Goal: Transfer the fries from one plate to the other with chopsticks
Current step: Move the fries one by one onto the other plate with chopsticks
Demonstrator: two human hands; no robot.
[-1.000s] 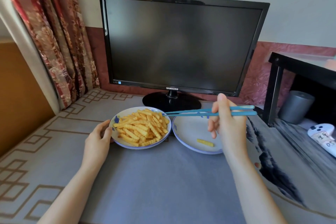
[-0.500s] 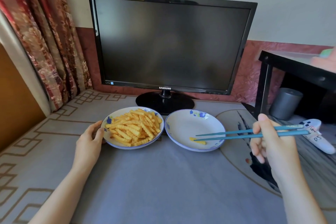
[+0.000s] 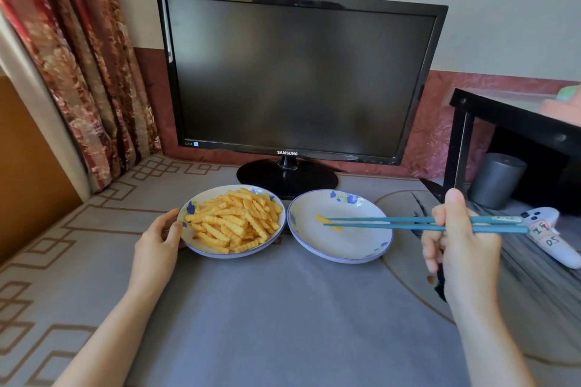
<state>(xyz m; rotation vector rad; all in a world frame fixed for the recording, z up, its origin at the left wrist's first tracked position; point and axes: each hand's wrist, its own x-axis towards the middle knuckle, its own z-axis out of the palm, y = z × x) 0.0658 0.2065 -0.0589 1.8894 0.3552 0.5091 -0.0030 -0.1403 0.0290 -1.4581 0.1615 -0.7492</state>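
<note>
Grey cloth-covered tabletop (image 3: 283, 308) with a brown maze-line border, against a cream wall. Red floral curtain (image 3: 78, 56) at the far left corner. Black Samsung flat-screen monitor (image 3: 298, 72), screen dark, stands at the middle of the far edge.

Just in front of its base, two plates sit side by side, rims almost touching. Left white blue-flowered plate (image 3: 204, 251) carries a heap of yellow crinkle-cut fries (image 3: 234, 220). Right white blue-flowered plate (image 3: 345, 242) carries one single yellow fry (image 3: 320, 218), in its far-left part.

The person's left hand (image 3: 157, 239) holds the left plate at its left rim, thumb on the rim, fingers curled beside it. Right hand (image 3: 462, 248) hangs above the tabletop toward the right edge, fingers curled round a pair of blue chopsticks (image 3: 377, 225), thumb pointing up. Chopsticks lie almost level, pointing left, tips narrowly apart over the right plate and crossing the single fry. Cannot tell if the fry is pinched or just lying under them.

Near the right edge: white game controller (image 3: 553, 242) with hand-written stickers, behind the chopstick ends. Black shelf stand (image 3: 515, 116) at the far right corner, grey cylindrical container (image 3: 496, 181) under it.
</note>
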